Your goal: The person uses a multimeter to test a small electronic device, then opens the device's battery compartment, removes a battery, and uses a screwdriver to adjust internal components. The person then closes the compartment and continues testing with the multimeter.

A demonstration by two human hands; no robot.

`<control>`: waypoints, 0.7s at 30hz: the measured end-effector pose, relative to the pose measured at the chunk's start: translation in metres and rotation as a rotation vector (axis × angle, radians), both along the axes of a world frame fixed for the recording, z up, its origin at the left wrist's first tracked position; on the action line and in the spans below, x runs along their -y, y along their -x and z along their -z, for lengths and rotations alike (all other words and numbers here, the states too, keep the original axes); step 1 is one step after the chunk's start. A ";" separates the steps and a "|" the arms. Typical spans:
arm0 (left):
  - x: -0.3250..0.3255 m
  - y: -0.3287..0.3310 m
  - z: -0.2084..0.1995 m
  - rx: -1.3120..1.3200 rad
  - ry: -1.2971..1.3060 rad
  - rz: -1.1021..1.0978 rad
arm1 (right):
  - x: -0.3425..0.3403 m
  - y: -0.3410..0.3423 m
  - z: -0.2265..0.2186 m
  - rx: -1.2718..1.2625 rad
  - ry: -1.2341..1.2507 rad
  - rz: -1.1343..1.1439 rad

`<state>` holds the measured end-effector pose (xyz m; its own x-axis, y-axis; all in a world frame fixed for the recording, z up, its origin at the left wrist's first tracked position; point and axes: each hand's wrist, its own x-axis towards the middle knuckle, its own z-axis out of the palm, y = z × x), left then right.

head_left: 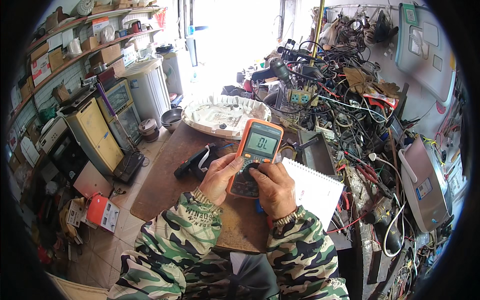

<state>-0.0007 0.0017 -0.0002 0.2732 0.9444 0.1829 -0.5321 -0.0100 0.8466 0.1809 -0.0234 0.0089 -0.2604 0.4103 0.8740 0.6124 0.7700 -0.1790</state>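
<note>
head view: orange-rimmed multimeter [257, 154], grey screen [262, 143] end away, long axis leaning right; left hand [219, 179] gripping case, right hand [275, 188] pinching dial [246, 172].

The head view looks forward and down from head height, wide and bent toward its rim. It sits close above the near worktop [162, 185] and reaches the bright far opening [237, 45].
</note>
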 end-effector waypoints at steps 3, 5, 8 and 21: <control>0.002 -0.001 -0.002 -0.020 -0.016 -0.006 | -0.001 -0.001 0.000 0.007 -0.024 -0.003; 0.002 0.000 -0.003 -0.032 -0.030 -0.009 | -0.003 0.000 -0.001 0.009 -0.029 -0.020; 0.002 0.000 -0.003 -0.046 -0.031 0.000 | -0.004 -0.003 0.000 0.026 -0.032 -0.024; -0.003 0.002 0.004 -0.129 -0.034 0.024 | -0.005 -0.009 -0.005 0.101 -0.029 -0.084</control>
